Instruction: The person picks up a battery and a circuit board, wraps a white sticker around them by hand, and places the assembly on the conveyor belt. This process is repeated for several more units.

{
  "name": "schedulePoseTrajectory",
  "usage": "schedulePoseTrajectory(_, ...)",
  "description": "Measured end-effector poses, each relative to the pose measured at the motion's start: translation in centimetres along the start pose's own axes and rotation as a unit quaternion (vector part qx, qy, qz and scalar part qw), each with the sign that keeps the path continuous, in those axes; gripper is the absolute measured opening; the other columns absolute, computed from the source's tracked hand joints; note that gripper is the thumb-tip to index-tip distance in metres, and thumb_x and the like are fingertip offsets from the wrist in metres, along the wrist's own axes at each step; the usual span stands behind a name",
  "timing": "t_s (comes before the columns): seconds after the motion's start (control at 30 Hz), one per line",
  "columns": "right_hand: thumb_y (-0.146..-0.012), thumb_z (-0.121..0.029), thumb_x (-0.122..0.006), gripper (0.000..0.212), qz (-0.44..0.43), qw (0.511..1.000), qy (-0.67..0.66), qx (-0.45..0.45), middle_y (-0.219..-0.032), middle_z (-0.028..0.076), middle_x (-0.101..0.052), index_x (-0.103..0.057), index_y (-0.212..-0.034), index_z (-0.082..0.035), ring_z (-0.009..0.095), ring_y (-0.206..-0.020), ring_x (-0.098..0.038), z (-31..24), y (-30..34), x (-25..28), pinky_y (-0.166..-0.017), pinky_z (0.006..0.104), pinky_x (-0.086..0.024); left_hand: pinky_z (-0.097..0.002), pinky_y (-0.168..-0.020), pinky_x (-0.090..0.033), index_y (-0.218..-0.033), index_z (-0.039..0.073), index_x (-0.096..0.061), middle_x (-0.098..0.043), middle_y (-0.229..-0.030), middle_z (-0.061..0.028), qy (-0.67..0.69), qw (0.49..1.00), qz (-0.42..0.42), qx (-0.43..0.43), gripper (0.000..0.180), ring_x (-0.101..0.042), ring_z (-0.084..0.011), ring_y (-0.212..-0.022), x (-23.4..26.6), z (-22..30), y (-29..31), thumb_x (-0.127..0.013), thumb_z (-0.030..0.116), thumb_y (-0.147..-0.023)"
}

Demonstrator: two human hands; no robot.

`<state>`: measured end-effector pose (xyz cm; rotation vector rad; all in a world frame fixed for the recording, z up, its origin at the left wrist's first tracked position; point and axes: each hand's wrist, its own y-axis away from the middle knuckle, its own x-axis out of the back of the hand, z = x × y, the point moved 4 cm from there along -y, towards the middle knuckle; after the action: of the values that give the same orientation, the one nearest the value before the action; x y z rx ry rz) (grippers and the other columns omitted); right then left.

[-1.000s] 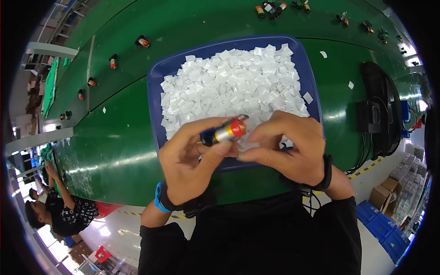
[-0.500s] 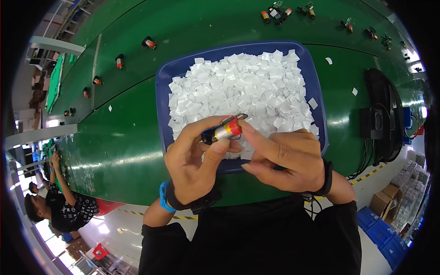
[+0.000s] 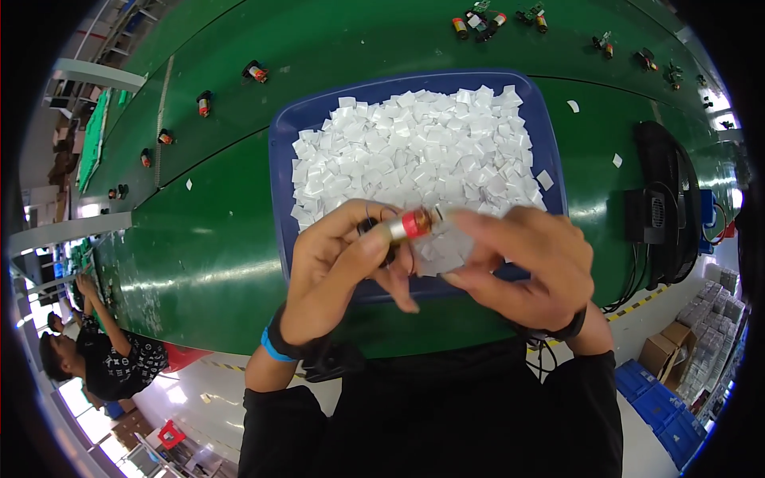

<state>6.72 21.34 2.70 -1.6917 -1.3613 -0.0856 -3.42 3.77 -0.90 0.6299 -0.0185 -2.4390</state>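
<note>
Between the thumb and fingers of my left hand (image 3: 331, 267) is a small cylindrical battery (image 3: 408, 226), silver with a red band, joined to a dark part with thin wires. Its red end points right. My right hand (image 3: 530, 267) is just right of that end, blurred by motion. Its thumb and forefinger are apart and I see nothing between them; the other fingers curl behind. Both hands are over the near part of a blue tray (image 3: 279, 171) heaped with small white paper-like squares (image 3: 414, 151).
More battery assemblies (image 3: 256, 72) lie spaced along the green bench (image 3: 215, 231), with a cluster (image 3: 480, 24) at the far side. To the right stand a black box (image 3: 647, 215) with cables and a black bag-like thing (image 3: 665, 167). A person (image 3: 103, 350) works at the far left.
My right hand has drawn back to the right from the battery's end, with thumb and forefinger wider apart. The battery has turned slightly in my left hand. Assemblies at upper left shifted slightly left.
</note>
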Motion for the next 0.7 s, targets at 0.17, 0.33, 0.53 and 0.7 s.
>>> schedulePoseTrajectory(0.17, -0.069, -0.009, -0.088, 0.043, 0.008, 0.989, -0.133, -0.063, -0.078, 0.005, -0.068, -0.073, -0.109, -0.004, 0.013, -0.059, -0.066, 0.8, 0.2, -1.0, -0.049, 0.0238, -0.049, -0.0332, -0.064, -0.061, -0.122, -0.009, -0.054, -0.066, -0.092, -0.0167, 0.018, 0.992, -0.106, 0.072, 0.026, -0.069, -0.0221, -0.080, -0.9, 0.3, 0.2, -0.054, 0.007, -0.101)
schedulePoseTrajectory(0.33, -0.069, -0.009, -0.088, 0.037, 0.020, 0.987, -0.150, -0.049, -0.079, 0.005, -0.069, -0.074, -0.104, -0.004, 0.013, -0.061, -0.067, 0.5, 0.1, -1.0, -0.050, 0.0225, -0.049, -0.0328, -0.064, -0.061, -0.121, -0.008, -0.055, -0.066, -0.094, -0.0161, 0.024, 0.990, -0.100, 0.098, 0.025, -0.069, -0.0214, -0.079, -0.9, 0.2, 0.3, -0.055, 0.005, -0.100)
schedulePoseTrajectory(0.53, -0.068, -0.010, -0.089, 0.036, -0.005, 0.991, -0.124, -0.051, -0.078, 0.006, -0.069, -0.075, -0.101, -0.003, 0.014, -0.060, -0.067, 0.5, 0.3, -1.1, -0.050, 0.0223, -0.049, -0.0332, -0.066, -0.062, -0.120, -0.009, -0.057, -0.066, -0.100, -0.0152, -0.024, 0.993, -0.070, 0.089, 0.025, -0.069, -0.0201, -0.084, -1.1, 0.1, 0.4, -0.060, 0.001, -0.097)
schedulePoseTrajectory(0.7, -0.066, -0.011, -0.089, 0.035, 0.007, 0.992, -0.120, -0.045, -0.076, 0.007, -0.070, -0.076, -0.098, -0.002, 0.014, -0.059, -0.067, 0.6, 0.4, -1.0, -0.049, 0.0226, -0.049, -0.0336, -0.075, -0.063, -0.119, -0.009, -0.059, -0.065, -0.109, -0.0170, 0.003, 0.997, -0.045, 0.058, 0.027, -0.069, -0.0214, -0.090, -1.3, 0.2, 0.6, -0.064, -0.003, -0.093)
